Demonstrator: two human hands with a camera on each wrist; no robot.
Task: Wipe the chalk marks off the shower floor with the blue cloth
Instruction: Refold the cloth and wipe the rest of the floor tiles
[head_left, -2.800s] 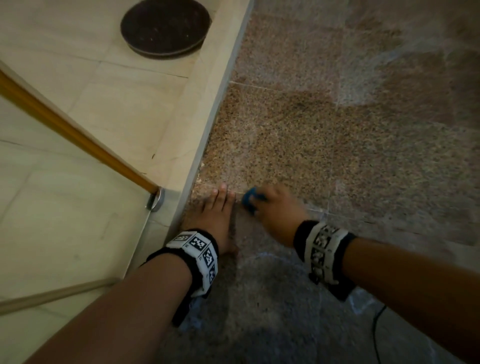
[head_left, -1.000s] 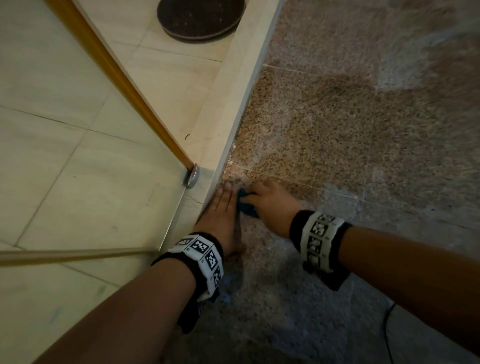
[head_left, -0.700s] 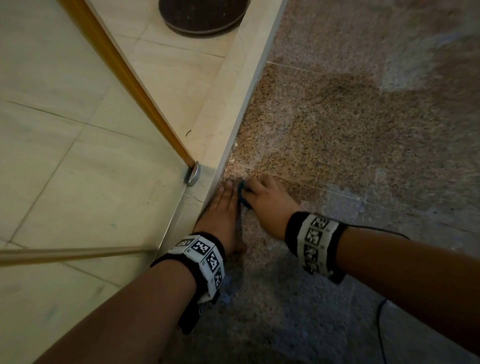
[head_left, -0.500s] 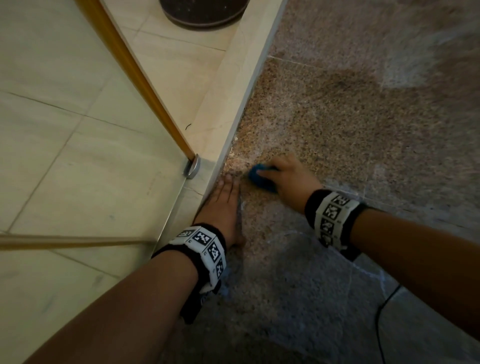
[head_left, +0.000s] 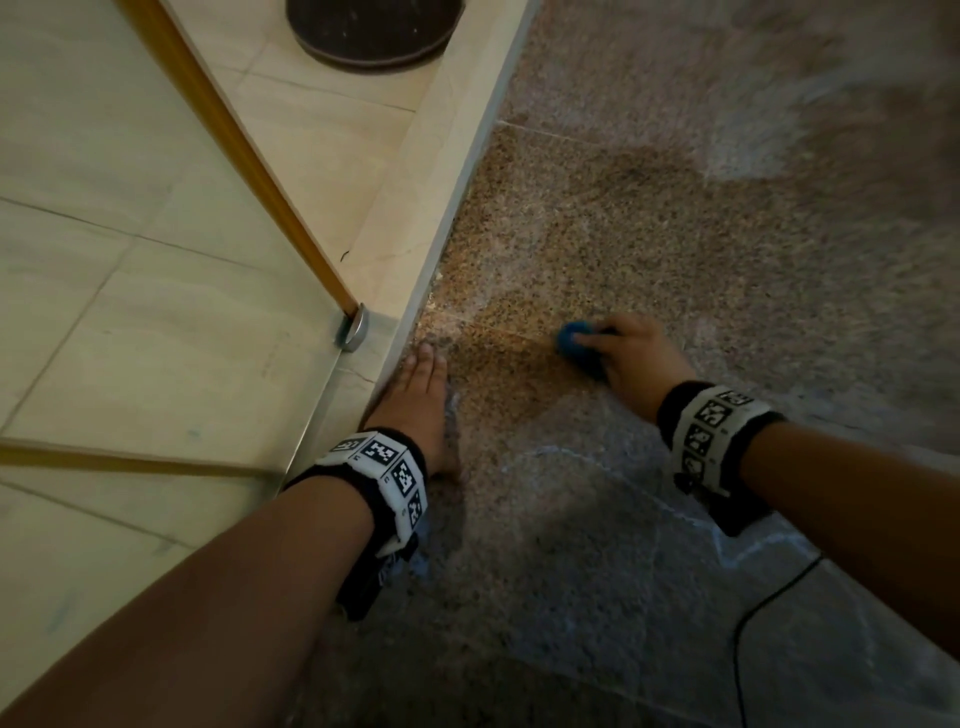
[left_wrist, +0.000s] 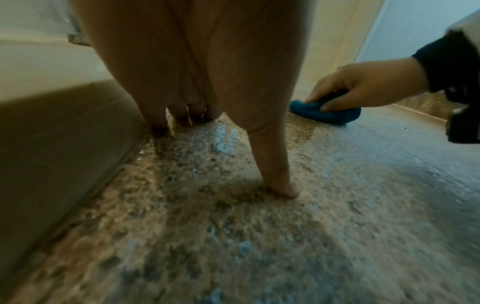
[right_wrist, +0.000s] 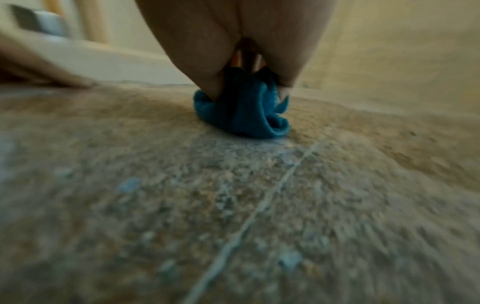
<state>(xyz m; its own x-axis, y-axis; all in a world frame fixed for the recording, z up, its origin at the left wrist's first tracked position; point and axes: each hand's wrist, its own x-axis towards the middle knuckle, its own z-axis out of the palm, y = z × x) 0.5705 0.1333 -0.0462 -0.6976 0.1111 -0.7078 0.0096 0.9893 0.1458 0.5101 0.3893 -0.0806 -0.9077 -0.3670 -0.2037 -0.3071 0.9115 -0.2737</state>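
My right hand (head_left: 631, 358) grips a bunched blue cloth (head_left: 575, 339) and presses it onto the speckled brown shower floor (head_left: 597, 234). The left wrist view shows the blue cloth (left_wrist: 324, 114) under curled fingers (left_wrist: 345, 96); in the right wrist view the cloth (right_wrist: 244, 111) bulges below the palm. My left hand (head_left: 421, 395) lies flat on the floor beside the cream curb (head_left: 447, 182), fingers straight. Pale chalk marks (head_left: 587, 460) run across the floor in front of my wrists, and bluish chalk smears (left_wrist: 224, 139) lie by my left fingers.
A glass panel with a wooden-coloured rail (head_left: 234, 150) ends in a metal clip (head_left: 353, 327) on the curb. A dark round disc (head_left: 374, 31) sits on cream tiles beyond the curb. A thin black cable (head_left: 748, 623) trails on the floor at lower right.
My right hand has slid the cloth to the right, away from the curb and my left hand. The left hand has stayed flat in place.
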